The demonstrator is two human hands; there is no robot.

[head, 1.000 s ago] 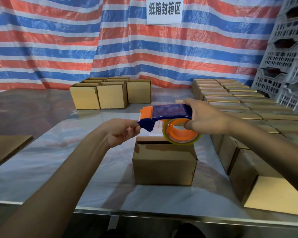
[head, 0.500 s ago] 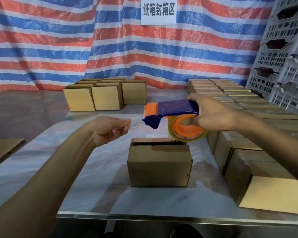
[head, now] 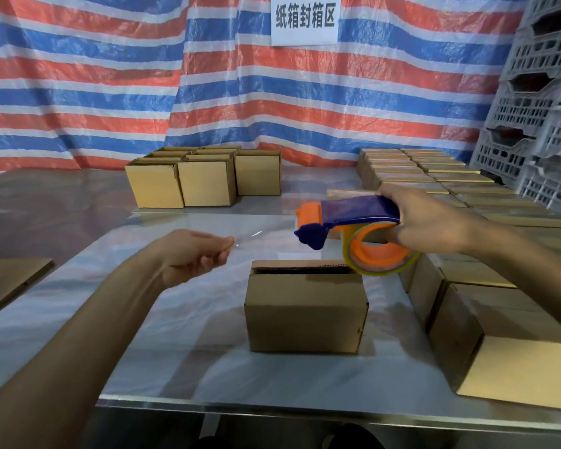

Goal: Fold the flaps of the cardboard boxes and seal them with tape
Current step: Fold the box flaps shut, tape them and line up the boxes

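Observation:
A small cardboard box (head: 305, 314) stands in the middle of the table, its top flaps folded down with a dark gap along the far edge. Above its right side my right hand (head: 429, 222) grips a blue and orange tape dispenser (head: 347, 222) that carries a roll of clear tape (head: 381, 254). To the left, my left hand (head: 195, 252) pinches the end of a clear tape strip (head: 256, 235). The strip stretches in the air from my fingers to the dispenser's nose.
Several cardboard boxes (head: 204, 178) stand grouped at the back left of the glossy table (head: 162, 351). Rows of boxes (head: 473, 277) fill the right side. Flat cardboard (head: 7, 277) lies at the left. Grey plastic crates (head: 544, 102) are stacked at the right, before a striped tarp.
My left hand has drawn leftward away from the dispenser, pulling out a length of clear tape. My right hand moved the dispenser slightly to the right.

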